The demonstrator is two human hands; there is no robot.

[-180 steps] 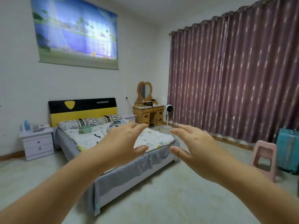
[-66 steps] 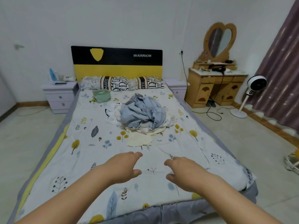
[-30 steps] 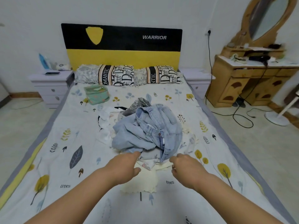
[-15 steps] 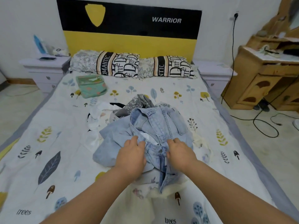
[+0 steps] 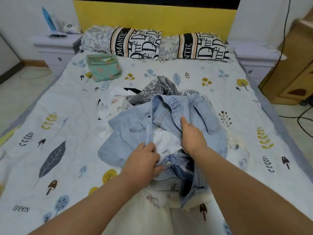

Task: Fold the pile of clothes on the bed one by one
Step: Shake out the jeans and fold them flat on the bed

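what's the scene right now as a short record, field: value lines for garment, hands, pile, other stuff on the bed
garment: light denim jacket on top of the pile, crumpled, front open
left hand: left hand grips the jacket's front edge near a button
right hand: right hand reaches inside the open jacket, index finger straight
pile: grey patterned garment and white clothes under and behind the jacket
bed: leaf-print sheet, two pillows, green pouch

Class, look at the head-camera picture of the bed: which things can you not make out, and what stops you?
Head view only:
- Clothes under the denim garment: it covers them.
- Left hand fingertips: buried in denim.
- Headboard top: cut by the frame edge.
- Items on the left nightstand: small and blurred.
- Wooden dresser: cropped at right.
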